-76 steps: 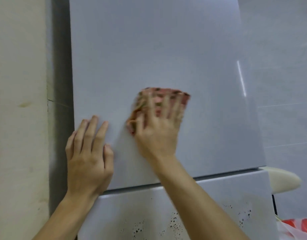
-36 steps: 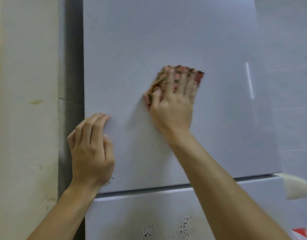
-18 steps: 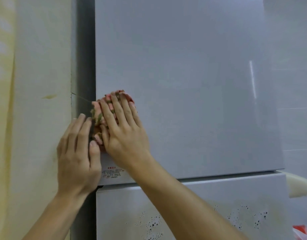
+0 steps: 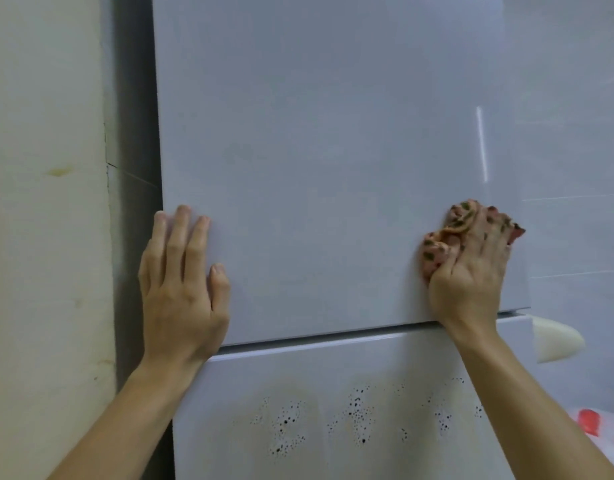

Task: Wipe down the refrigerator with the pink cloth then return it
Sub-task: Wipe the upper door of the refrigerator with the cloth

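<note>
I see the left hand [image 4: 180,289] lying flat on the upper door [image 4: 316,133] of the fridge [image 4: 333,358], near the lower left corner of this door. Its fingers are straight and close together, and it holds nothing. The right hand [image 4: 471,271] is at the lower right corner of the same door, with the wrist over the bottom edge. It grips the cloth [image 4: 440,244], which is pink with dark green spots. The cloth is bunched under the bent fingers and pressed on the door, just beside the right edge. The lower door [image 4: 385,362] has patches of small dark specks [image 4: 357,420] across its upper part. A cream wall [image 4: 45,237] stands left of the fridge. A cream rounded thing [image 4: 555,341] sticks out past the right edge of the lower door.
</note>
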Demonstrator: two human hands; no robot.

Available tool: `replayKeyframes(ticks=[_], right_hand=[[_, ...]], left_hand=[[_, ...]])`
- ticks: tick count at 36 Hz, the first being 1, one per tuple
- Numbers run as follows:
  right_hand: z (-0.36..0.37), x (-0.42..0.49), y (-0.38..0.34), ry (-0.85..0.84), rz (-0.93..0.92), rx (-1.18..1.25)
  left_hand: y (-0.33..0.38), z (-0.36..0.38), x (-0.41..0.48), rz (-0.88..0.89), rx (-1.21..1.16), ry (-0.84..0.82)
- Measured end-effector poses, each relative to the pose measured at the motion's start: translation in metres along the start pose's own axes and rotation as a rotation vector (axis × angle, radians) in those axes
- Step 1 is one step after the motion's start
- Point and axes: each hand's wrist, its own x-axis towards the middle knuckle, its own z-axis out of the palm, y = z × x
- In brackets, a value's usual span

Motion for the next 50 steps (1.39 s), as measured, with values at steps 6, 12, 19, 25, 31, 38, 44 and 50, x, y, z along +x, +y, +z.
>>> replayKeyframes(ticks=[6, 12, 19, 25, 31, 38, 44, 50], right_hand=[[0.017, -0.008, -0.028, 0.088, 0.068, -0.001], [0.048, -0.072, -0.111, 0.017, -0.280, 0.038], [0.066, -0.151, -0.163, -0.168, -0.727, 0.110], [0.050, -0.120, -0.133, -0.186, -0.803, 0.144], [0.026, -0.070, -0.066, -0.116, -0.791, -0.029], [-0.015, -0.020, 0.038, -0.098, -0.643, -0.152], [-0.039, 0.011, 0.101, -0.045, -0.331, -0.170], [-0.009, -0.010, 0.052, -0.004, -0.272, -0.073]], left_hand=[[0.002, 0.005, -0.002, 0.022, -0.016, 0.021], [0.001, 0.003, -0.003, -0.010, -0.222, -0.010], [0.004, -0.005, -0.002, -0.038, -0.381, 0.008], [0.014, -0.002, -0.001, -0.008, -0.238, 0.039], [0.023, 0.007, -0.002, -0.017, -0.089, 0.059], [0.027, 0.002, 0.003, -0.049, -0.111, 0.095], [0.024, -0.001, 0.005, -0.038, -0.143, 0.111], [0.017, -0.003, 0.004, -0.019, -0.181, 0.099]])
